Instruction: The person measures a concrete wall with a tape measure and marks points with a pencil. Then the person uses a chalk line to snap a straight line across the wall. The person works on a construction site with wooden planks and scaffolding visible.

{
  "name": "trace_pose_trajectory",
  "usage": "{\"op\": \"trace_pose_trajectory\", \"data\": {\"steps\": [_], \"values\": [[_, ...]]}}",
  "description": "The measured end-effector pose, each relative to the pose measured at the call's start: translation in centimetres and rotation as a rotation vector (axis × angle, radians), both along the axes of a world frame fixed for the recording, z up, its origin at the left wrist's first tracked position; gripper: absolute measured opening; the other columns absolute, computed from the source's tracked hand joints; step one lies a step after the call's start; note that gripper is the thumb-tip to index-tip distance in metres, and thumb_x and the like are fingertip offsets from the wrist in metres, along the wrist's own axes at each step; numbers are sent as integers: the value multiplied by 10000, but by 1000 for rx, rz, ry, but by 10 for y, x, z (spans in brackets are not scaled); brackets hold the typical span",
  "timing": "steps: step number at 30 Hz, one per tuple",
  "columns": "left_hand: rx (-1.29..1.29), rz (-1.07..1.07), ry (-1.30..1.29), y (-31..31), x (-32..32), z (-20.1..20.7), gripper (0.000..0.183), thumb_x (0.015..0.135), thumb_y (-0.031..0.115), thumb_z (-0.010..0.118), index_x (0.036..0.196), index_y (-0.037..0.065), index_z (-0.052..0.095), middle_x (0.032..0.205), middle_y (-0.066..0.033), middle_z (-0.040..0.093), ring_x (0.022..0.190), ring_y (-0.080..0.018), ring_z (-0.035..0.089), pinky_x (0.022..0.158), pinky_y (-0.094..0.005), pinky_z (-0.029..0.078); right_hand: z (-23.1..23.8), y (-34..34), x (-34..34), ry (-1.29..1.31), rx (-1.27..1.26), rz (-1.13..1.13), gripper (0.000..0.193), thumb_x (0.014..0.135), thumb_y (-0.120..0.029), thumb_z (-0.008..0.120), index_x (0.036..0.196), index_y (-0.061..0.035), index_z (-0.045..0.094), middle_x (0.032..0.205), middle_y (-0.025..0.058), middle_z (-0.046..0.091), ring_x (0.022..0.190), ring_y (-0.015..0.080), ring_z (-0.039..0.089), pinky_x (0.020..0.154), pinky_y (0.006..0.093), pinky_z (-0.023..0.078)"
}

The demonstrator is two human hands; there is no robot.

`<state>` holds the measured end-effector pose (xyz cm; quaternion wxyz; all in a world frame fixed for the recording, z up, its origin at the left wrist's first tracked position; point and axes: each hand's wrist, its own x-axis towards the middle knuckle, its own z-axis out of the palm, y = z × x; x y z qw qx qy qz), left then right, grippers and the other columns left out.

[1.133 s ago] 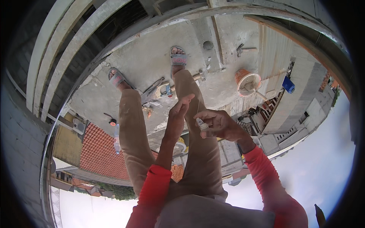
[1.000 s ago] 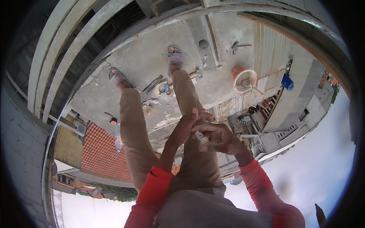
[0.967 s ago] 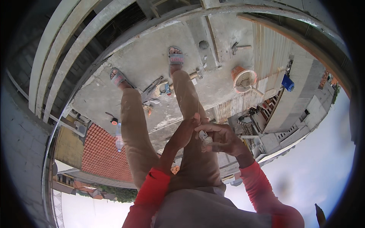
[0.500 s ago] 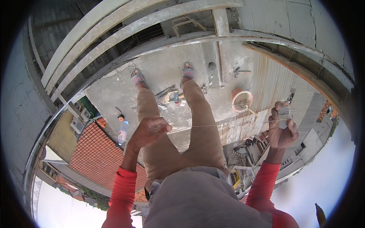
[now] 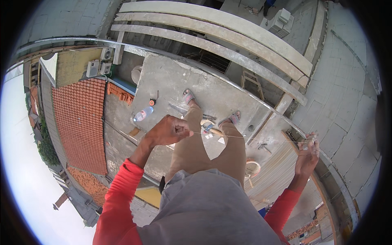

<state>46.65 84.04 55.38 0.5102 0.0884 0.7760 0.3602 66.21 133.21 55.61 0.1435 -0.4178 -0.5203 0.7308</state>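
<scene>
A thin pale string (image 5: 228,136) runs taut between my two hands, in front of my legs. My left hand (image 5: 168,131) is closed, pinching the string's end between thumb and fingers. Out to the right and higher up, my right hand (image 5: 307,157) is closed round a small winder wrapped with string (image 5: 312,139); the fingers cover much of it. Beneath the string, between my sandalled feet, lie a blue-handled tool (image 5: 207,127) and other hand tools on the concrete.
A plastic bottle (image 5: 143,114) and an orange tape measure (image 5: 152,102) lie left of my feet. Rightward are a hammer (image 5: 264,148) and a bucket (image 5: 252,168). The slab edge (image 5: 141,77) drops toward tiled roofs (image 5: 77,126). Long beams (image 5: 212,38) cross ahead; another person (image 5: 268,5) stands beyond.
My view has swung to the right, so the slab and roofs appear turned. The right hand has rotated, showing less of the winder. The string remains stretched between both hands.
</scene>
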Motion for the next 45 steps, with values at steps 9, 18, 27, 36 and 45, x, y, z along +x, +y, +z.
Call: {"op": "trace_pose_trajectory", "data": {"steps": [9,18,27,36,45], "values": [[-179,432,388,-190,-77,57,257,952,255,842,865,20,784,607,58,443,584,-56,369,539,-305,320,-18,-172,-129,-50,-269,364,546,949,-48,789,1434,-4,543,1286,127,633,1094,231,677,1020,442,580],[203,536,-427,-351,2,60,290,1028,327,775,925,55,789,743,99,571,688,-35,441,623,-255,367,-37,-293,-256,-60,3,285,511,970,-7,775,1428,-13,549,1164,89,630,1011,211,665,1000,424,601],[78,993,-303,-377,83,-24,297,1064,291,669,985,33,794,771,71,588,677,-38,441,617,-254,378,-24,-388,-282,-379,52,912,463,1004,-125,687,1438,-10,573,1087,85,698,868,167,694,788,348,644],[-13,870,-96,-386,98,-75,507,1040,472,653,970,-10,792,829,-127,750,774,-221,660,757,-405,529,-42,-498,-296,-399,334,1555,162,934,-130,700,1043,-12,727,917,88,727,807,151,682,741,317,553],[-140,1076,-135,-434,4,-56,583,940,588,765,1061,20,824,1012,-160,810,966,-260,767,916,-358,574,-42,-585,-426,-351,547,1891,403,821,-304,861,1116,-39,789,980,172,777,858,265,746,787,394,572]]}}
